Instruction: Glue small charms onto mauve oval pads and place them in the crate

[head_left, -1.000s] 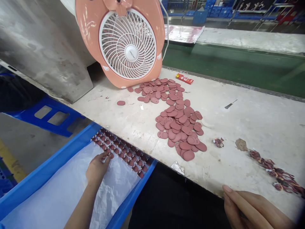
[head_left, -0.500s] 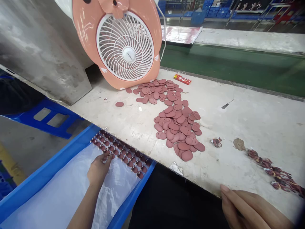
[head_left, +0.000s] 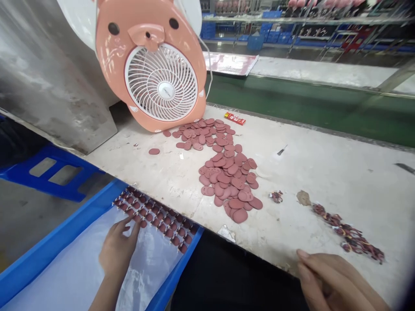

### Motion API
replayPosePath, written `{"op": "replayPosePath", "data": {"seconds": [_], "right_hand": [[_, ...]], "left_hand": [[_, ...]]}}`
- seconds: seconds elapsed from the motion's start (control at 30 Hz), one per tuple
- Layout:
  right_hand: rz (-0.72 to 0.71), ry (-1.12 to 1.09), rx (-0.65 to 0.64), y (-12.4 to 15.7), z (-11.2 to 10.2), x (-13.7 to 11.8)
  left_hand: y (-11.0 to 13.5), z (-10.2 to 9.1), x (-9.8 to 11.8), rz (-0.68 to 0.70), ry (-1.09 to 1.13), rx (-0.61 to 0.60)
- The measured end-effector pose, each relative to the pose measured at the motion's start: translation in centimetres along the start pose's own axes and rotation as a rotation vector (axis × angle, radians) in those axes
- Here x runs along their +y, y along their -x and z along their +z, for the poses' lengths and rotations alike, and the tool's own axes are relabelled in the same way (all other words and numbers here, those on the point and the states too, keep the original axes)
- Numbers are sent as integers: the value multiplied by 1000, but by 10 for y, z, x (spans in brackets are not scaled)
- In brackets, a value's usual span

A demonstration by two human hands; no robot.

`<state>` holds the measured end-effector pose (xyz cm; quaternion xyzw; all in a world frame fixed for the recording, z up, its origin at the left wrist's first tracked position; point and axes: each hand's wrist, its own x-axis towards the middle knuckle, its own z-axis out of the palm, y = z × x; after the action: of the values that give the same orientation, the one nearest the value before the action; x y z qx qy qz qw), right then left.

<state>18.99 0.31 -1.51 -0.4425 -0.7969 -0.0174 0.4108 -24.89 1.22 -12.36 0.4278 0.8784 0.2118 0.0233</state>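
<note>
The left hand (head_left: 117,252) lies spread and empty on the white liner (head_left: 74,272) in the blue bin (head_left: 58,242). Its fingertips are at or just beside the neat rows of pieces (head_left: 155,218) at its one o'clock. The right hand (head_left: 333,280) rests at the table (head_left: 324,172) edge with fingers close together; I cannot tell whether it holds anything. A sideways brush of the spread fingers could knock the rows out of line, and dragging the loose liner could shift them all. The disc pile (head_left: 227,177), at the right hand's eleven o'clock, sits near the edge, so a careless sweep might push discs off.
</note>
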Motion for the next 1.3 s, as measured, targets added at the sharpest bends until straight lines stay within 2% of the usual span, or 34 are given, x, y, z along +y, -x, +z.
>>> {"op": "replayPosePath", "data": {"seconds": [0.1,0.17,0.23,0.33,0.4,0.47,0.53,0.6,0.7,0.83,0.9,0.93,0.97,1.03,1.1,1.17,1.23,1.3], "right_hand": [[261,90,23,-31,-4,8],[455,91,-86,-57,-1,23],[614,-28,-214,-83,9,42],[615,-66,-305,-112,34,71],[602,-80,-332,-123,51,82],[589,-107,-348,-128,62,86],[584,-153,-342,-129,64,84],[597,-217,-298,-128,57,76],[631,-322,-185,-121,32,59],[634,-513,-50,-93,-3,30],[649,-594,-21,-72,-13,13],[667,-622,-28,-62,-16,5],[688,-649,-46,-54,-17,-4],[729,-715,-97,-40,-16,-19],[766,-794,-129,-32,-14,-30],[804,-879,-134,-26,-13,-35],[840,-971,-133,-22,-13,-35],[866,-1065,-166,-18,-16,-31]], "left_hand": [[18,-15,41,228,196,268],[33,-24,76,418,316,367],[50,-31,115,626,396,356],[75,-40,168,904,408,188],[89,-43,191,1031,380,62],[98,-44,200,1107,375,-17],[103,-42,197,1151,390,-35],[104,-38,188,1189,412,-27],[104,-33,174,1236,454,-41],[105,-32,176,1160,542,-36],[111,-38,186,1044,640,-70],[114,-44,193,942,720,-144],[118,-50,200,786,824,-273],[127,-64,215,408,1020,-623],[135,-77,228,125,1134,-879],[140,-85,236,2,1176,-998],[144,-86,238,-24,1187,-1089],[145,-81,236,-63,1209,-1282]]}}
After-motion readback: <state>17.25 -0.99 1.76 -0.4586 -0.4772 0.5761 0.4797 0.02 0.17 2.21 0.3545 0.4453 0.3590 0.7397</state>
